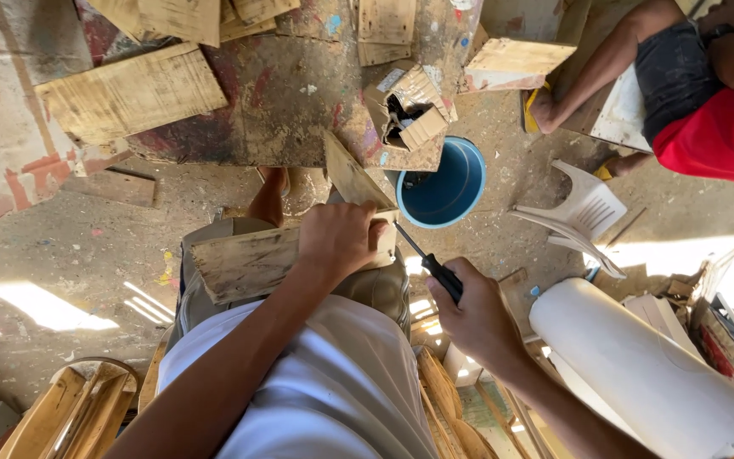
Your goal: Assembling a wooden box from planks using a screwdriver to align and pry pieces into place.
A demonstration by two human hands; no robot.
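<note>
My left hand (337,238) grips a rough wooden assembly resting on my lap: a flat worn plank (244,263) with a second board (352,176) standing up from it at an angle. My right hand (477,314) holds a screwdriver (429,263) with a black handle, its thin shaft pointing up-left toward the corner where the two boards meet, just beside my left fingers. I am seated, in khaki trousers and a white shirt.
A blue bucket (445,185) stands on the dusty floor ahead. Beyond it is a paint-stained worktable (282,93) with wood offcuts and a small open cardboard box (408,115). A tipped white plastic chair (579,212) and white pipe (639,365) lie right. Another person (698,102) sits top right.
</note>
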